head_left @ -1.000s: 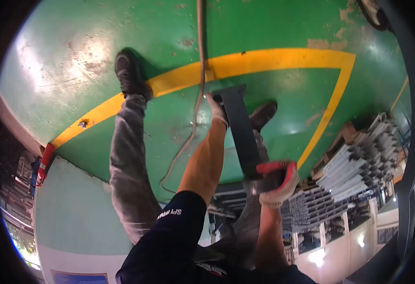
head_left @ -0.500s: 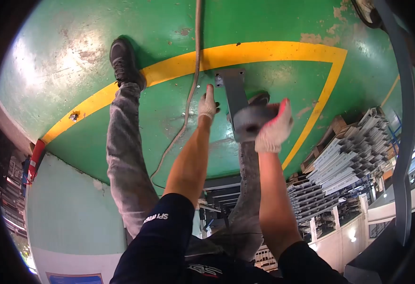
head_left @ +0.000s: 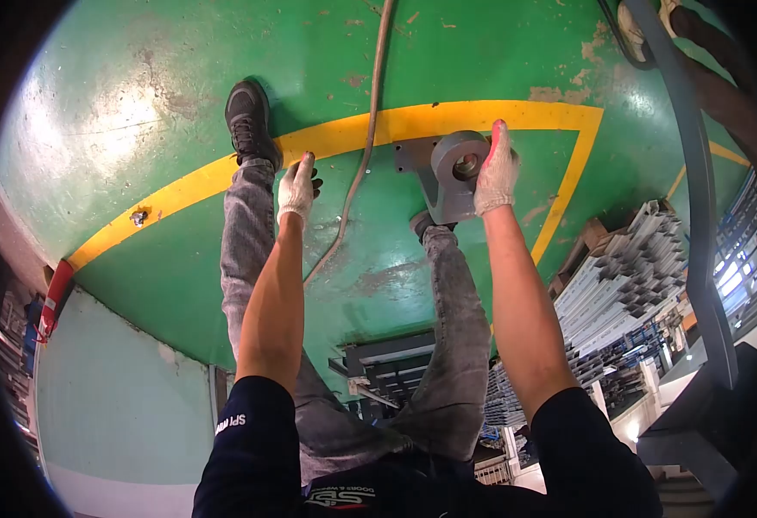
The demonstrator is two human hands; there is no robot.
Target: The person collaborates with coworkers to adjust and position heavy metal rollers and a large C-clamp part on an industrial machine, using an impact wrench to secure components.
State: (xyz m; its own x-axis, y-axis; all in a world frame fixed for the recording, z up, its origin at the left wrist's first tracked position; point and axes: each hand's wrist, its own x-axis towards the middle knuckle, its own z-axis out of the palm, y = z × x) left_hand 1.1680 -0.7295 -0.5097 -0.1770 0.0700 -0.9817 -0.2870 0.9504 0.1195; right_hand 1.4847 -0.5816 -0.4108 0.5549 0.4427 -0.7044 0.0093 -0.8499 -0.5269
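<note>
A grey metal bracket (head_left: 435,186) has a thick round ring at its upper part and a flat plate with holes at its left end. My right hand (head_left: 498,173), in a white glove with a pink-red fingertip area, holds the bracket at the ring's right side. The fingers behind the part are hidden. My left hand (head_left: 297,186), in a white glove with dark fingertips, is held out to the left of the bracket, its fingers apart and nothing in it. A long hose (head_left: 361,155) lies on the floor between that hand and the bracket.
A yellow line (head_left: 335,140) crosses the green floor. Metal profiles (head_left: 620,276) are stacked at the right, near a curved grey bar (head_left: 698,198). A red object (head_left: 54,298) stands at the left. At the top right, part of another person (head_left: 715,78) shows.
My right hand has moved up with the bracket, whose ring now faces me. My left hand has moved left, away from the bracket. The view has shifted slightly.
</note>
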